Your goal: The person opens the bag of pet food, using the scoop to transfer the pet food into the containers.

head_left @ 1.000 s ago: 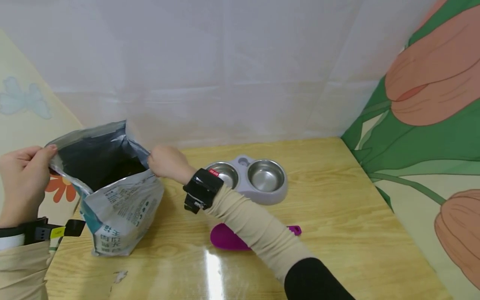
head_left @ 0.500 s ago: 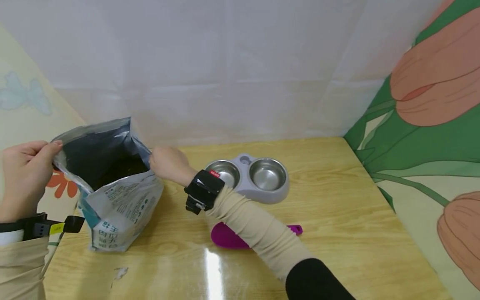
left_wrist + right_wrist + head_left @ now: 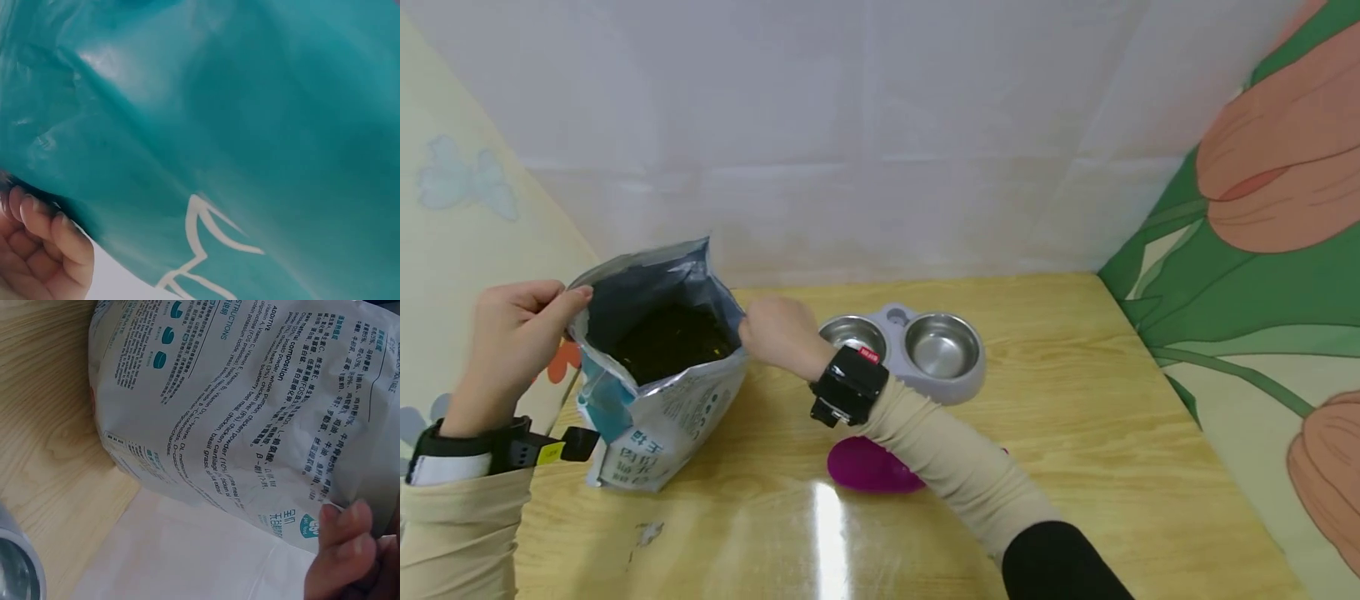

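A white and teal pet food bag [image 3: 673,429] stands on the left of the table, its mouth spread wide. Dark brown kibble [image 3: 673,342] shows inside against the silvery lining. My left hand [image 3: 512,346] pinches the bag's left rim between thumb and fingers. On the opposite side, my right hand [image 3: 782,333] grips the right rim. The left wrist view is filled by the bag's teal face [image 3: 250,125], with curled fingers [image 3: 72,244] at its edge. Printed text covers the bag's white side [image 3: 231,412] in the right wrist view.
A grey double pet bowl [image 3: 955,387] with two steel dishes sits right of the bag, partly behind my right wrist. A magenta scoop [image 3: 868,467] lies on the wooden table [image 3: 1075,400], partly covered by my right forearm. A white sheet [image 3: 865,142] hangs behind.
Both hands and the bag's mouth have shifted right in the view, and the mouth tips more toward me. More of the kibble shows now. The view itself has turned slightly left.
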`<state>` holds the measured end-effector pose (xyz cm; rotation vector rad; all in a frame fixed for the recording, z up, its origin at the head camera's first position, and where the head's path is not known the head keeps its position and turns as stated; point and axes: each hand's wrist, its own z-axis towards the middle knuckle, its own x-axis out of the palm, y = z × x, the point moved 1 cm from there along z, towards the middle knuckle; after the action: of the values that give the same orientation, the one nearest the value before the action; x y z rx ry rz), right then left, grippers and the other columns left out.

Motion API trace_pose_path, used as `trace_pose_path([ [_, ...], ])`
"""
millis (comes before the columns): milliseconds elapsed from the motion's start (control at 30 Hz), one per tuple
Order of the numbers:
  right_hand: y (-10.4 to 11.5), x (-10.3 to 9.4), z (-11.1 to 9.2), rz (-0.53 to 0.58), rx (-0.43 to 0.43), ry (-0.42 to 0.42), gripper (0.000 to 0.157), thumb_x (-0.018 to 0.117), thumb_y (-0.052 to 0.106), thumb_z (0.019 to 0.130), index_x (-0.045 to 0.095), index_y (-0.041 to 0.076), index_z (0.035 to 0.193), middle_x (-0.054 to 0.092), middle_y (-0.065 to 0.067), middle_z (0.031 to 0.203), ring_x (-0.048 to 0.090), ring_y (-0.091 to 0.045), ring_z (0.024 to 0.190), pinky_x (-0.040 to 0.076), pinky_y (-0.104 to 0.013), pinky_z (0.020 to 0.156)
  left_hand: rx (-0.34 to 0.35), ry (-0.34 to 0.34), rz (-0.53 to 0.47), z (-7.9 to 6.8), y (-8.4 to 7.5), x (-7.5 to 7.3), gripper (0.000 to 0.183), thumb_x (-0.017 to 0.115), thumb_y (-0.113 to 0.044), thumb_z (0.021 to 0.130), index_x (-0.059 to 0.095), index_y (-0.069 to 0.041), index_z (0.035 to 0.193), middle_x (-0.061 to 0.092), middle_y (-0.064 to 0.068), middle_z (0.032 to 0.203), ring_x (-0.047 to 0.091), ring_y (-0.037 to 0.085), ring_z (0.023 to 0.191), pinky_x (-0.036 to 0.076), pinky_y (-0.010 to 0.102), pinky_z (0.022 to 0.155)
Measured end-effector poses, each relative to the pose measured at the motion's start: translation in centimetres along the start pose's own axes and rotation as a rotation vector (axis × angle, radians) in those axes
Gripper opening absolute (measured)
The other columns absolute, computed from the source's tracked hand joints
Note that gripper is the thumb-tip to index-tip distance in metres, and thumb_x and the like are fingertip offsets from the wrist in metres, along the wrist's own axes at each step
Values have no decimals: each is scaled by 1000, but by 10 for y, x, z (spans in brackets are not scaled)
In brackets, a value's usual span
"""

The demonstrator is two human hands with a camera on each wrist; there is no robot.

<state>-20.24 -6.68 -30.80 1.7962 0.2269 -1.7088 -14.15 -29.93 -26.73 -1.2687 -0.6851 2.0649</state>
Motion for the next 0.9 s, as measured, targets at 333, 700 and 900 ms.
trace_pose_path([
  [333, -20, 4, -8, 5, 40, -15, 37, 44, 20, 91, 44, 15, 55, 46, 2, 57, 45, -12, 51, 35, -24, 42, 163, 109, -2, 0, -15, 17, 38, 56, -7, 88, 44, -9, 52, 39, -5, 43, 33, 8, 37, 23, 24, 36],
  [700, -41, 15, -20, 89, 37, -59, 39, 47, 18, 91, 41, 15, 53, 41, 4, 51, 42, -11, 46, 34, -23, 42, 241, 217, -14, -1, -20, 37, 31, 60, -4, 85, 50, -8, 57, 37, -4, 48, 34, 10, 44, 23, 25, 40],
  [900, -50, 21, -24, 138, 56, -67, 41, 47, 19, 92, 39, 15, 52, 38, 4, 49, 39, -10, 45, 31, -22, 41, 316, 224, -26, 0, -23, 48, 32, 62, -3, 84, 48, -11, 57, 35, -6, 48, 33, 9, 42, 23, 25, 41],
])
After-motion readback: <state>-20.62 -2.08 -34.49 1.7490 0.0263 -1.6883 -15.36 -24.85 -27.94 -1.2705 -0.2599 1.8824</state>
